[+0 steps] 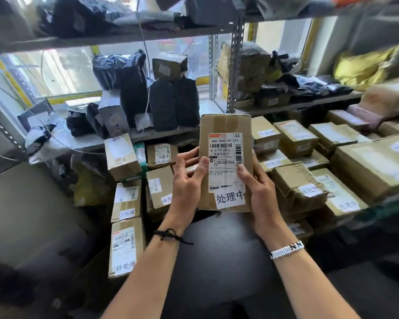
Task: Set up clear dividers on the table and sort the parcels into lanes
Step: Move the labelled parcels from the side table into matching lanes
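A flat brown cardboard parcel [225,127] is held upright in front of me, its white shipping label and a handwritten white sticker facing the camera. My left hand [187,183] grips its left edge, thumb on the label. My right hand [258,187] grips the right edge, thumb on the label too. Both hands are shut on this parcel. No clear dividers are in view.
Several stickered cardboard boxes are stacked below at the left [126,247] and on the right [295,139]. A metal shelf [234,65] behind carries black bagged parcels [173,102]. A grey surface [21,203] lies at the left.
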### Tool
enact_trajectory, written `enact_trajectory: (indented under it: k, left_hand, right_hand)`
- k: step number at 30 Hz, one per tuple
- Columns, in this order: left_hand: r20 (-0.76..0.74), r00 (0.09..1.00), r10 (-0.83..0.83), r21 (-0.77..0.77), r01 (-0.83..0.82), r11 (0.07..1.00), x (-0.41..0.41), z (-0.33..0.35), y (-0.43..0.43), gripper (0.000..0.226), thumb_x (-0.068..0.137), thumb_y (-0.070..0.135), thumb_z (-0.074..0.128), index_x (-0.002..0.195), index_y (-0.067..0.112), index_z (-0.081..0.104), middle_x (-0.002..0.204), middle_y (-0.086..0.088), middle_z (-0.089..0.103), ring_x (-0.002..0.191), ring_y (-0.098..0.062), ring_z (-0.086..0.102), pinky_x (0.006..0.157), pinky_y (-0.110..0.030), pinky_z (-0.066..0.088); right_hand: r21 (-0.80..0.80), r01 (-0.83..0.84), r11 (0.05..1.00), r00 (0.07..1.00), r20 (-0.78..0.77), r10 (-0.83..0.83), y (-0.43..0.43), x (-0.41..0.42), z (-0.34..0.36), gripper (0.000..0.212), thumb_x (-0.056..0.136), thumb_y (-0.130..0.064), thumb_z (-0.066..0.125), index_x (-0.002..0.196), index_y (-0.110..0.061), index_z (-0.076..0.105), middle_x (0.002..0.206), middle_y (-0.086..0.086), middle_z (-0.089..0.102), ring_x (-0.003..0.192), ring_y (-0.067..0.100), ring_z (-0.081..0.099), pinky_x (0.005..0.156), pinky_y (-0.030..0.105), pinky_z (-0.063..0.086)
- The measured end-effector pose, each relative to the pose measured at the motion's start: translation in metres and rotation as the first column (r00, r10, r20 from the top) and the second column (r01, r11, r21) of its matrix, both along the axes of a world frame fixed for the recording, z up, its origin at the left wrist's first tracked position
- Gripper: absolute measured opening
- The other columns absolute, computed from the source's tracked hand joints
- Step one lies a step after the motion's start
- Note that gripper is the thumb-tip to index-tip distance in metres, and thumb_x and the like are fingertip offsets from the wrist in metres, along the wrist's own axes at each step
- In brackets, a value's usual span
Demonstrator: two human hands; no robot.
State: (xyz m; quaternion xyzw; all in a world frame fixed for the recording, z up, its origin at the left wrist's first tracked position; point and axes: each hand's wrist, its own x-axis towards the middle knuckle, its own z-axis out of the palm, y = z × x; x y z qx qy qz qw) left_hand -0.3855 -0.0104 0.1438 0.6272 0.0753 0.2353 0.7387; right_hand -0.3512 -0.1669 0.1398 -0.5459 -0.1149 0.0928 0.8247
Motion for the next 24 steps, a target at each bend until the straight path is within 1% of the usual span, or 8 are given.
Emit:
enact_trajectory:
  k: [2, 5, 7, 12, 17, 19, 21, 24]
  left_hand:
    - [0.002, 1.0, -0.025, -0.002, 0.025, 1.0, 0.005, 0.002, -0.012, 0.022, 0.1, 0.034, 0.067, 0.121, 0.038, 0.061, 0.116, 0.002, 0.076, 0.108, -0.023, 0.075, 0.087, -0.046, 0.064]
    - [-0.01, 0.997, -0.08, 0.003, 0.08, 0.997, 0.013, 0.003, -0.029, 0.022, 0.101, 0.033, 0.068, 0.121, 0.041, 0.066, 0.116, 0.004, 0.076, 0.106, -0.018, 0.076, 0.079, -0.033, 0.064]
    - [-0.018, 0.992, -0.127, -0.002, 0.127, 0.992, 0.019, 0.004, -0.04, 0.028, 0.099, 0.03, 0.071, 0.125, 0.038, 0.066, 0.117, 0.003, 0.076, 0.107, -0.018, 0.075, 0.077, -0.03, 0.063]
    - [-0.019, 0.988, -0.15, -0.035, 0.149, 0.988, 0.047, 0.008, -0.089, 0.048, 0.085, 0.031, 0.08, 0.13, 0.029, 0.065, 0.121, -0.004, 0.075, 0.111, -0.024, 0.074, 0.085, -0.039, 0.064]
    - [-0.035, 0.989, -0.144, -0.103, 0.14, 0.985, 0.084, -0.001, -0.165, 0.051, 0.082, 0.026, 0.083, 0.13, 0.025, 0.068, 0.118, -0.002, 0.077, 0.107, -0.022, 0.076, 0.081, -0.032, 0.063]
    - [-0.057, 0.99, -0.13, -0.144, 0.121, 0.982, 0.101, -0.006, -0.199, 0.049, 0.082, 0.023, 0.085, 0.129, 0.025, 0.069, 0.118, -0.001, 0.078, 0.108, -0.024, 0.076, 0.084, -0.037, 0.064]
    - [-0.053, 0.992, -0.112, -0.189, 0.1, 0.977, 0.119, -0.007, -0.23, 0.048, 0.082, 0.018, 0.086, 0.128, 0.023, 0.071, 0.118, -0.003, 0.078, 0.108, -0.027, 0.076, 0.085, -0.04, 0.064]
    - [-0.033, 0.996, -0.078, -0.219, 0.069, 0.973, 0.144, -0.012, -0.278, 0.043, 0.085, 0.013, 0.084, 0.127, 0.022, 0.073, 0.117, -0.005, 0.079, 0.105, -0.028, 0.077, 0.078, -0.033, 0.064]
  right_hand:
    - [0.006, 0.021, 1.0, 1.0, 0.004, -0.021, -0.013, 0.004, 0.002, 0.045, 0.101, -0.025, 0.068, 0.142, -0.044, 0.06, 0.128, 0.003, 0.075, 0.113, 0.027, 0.074, 0.082, 0.033, 0.063]
    - [0.004, 0.053, 0.999, 0.998, -0.015, -0.053, -0.038, 0.01, 0.001, 0.053, 0.1, -0.027, 0.068, 0.151, -0.03, 0.053, 0.127, 0.005, 0.075, 0.112, 0.029, 0.074, 0.081, 0.034, 0.063]
    - [0.003, 0.057, 0.998, 0.998, -0.021, -0.057, -0.055, 0.015, 0.0, 0.052, 0.1, -0.029, 0.068, 0.15, -0.03, 0.053, 0.127, 0.005, 0.075, 0.111, 0.028, 0.075, 0.08, 0.033, 0.063]
    - [-0.033, 0.086, 0.996, 0.996, -0.015, -0.086, -0.106, 0.04, 0.0, 0.041, 0.1, -0.034, 0.067, 0.141, -0.035, 0.061, 0.124, 0.005, 0.076, 0.107, 0.028, 0.076, 0.076, 0.034, 0.064]
    - [-0.129, 0.086, 0.988, 0.996, -0.025, -0.09, -0.183, 0.078, -0.008, 0.052, 0.096, -0.042, 0.067, 0.146, -0.037, 0.055, 0.123, -0.001, 0.077, 0.107, 0.024, 0.076, 0.077, 0.034, 0.064]
    - [-0.206, 0.068, 0.976, 0.997, -0.007, -0.071, -0.216, 0.098, -0.01, 0.054, 0.097, -0.042, 0.066, 0.149, -0.038, 0.051, 0.125, -0.004, 0.076, 0.109, 0.022, 0.076, 0.081, 0.034, 0.064]
    - [-0.321, 0.071, 0.944, 0.997, 0.04, -0.062, -0.245, 0.121, -0.009, 0.071, 0.095, -0.042, 0.07, 0.158, -0.042, 0.036, 0.128, -0.008, 0.073, 0.109, 0.017, 0.075, 0.087, 0.04, 0.064]
    - [-0.549, 0.127, 0.826, 0.987, 0.155, -0.048, -0.281, 0.148, -0.004, 0.126, 0.075, -0.058, 0.086, 0.161, -0.053, -0.006, 0.146, -0.01, 0.059, 0.12, 0.006, 0.066, 0.099, 0.04, 0.056]
